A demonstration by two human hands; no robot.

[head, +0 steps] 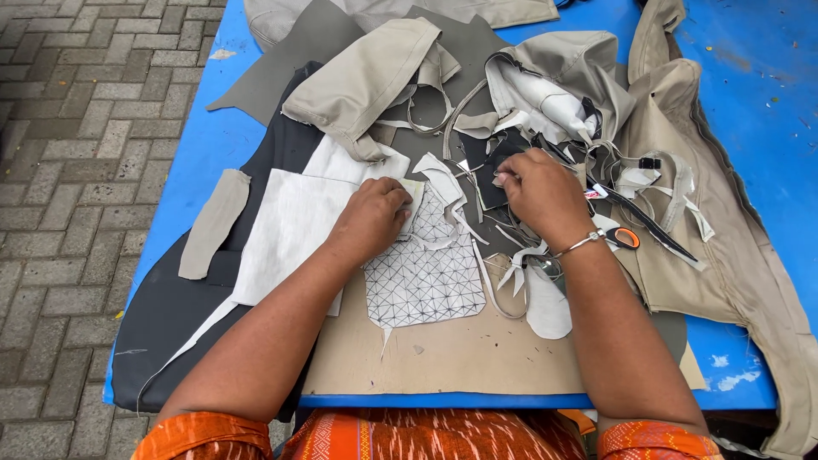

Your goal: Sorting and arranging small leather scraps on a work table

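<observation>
Left hand point(372, 215): pressed flat on the upper edge of the quilted white panel point(426, 281).
Right hand point(537, 189): fingers pinched on dark scraps point(498, 175), just beyond the panel.
Bench point(767, 51): blue, covered in fabric offcuts.

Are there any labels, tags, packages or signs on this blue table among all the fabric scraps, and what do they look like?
Small tag: just right of the right hand, among the strips; a tiny white patch with a red mark, too small to make out further.
No packages, signs or screens show.
The left hand rests on a white piece with a black grid pattern, which is plain material, not a label.
</observation>
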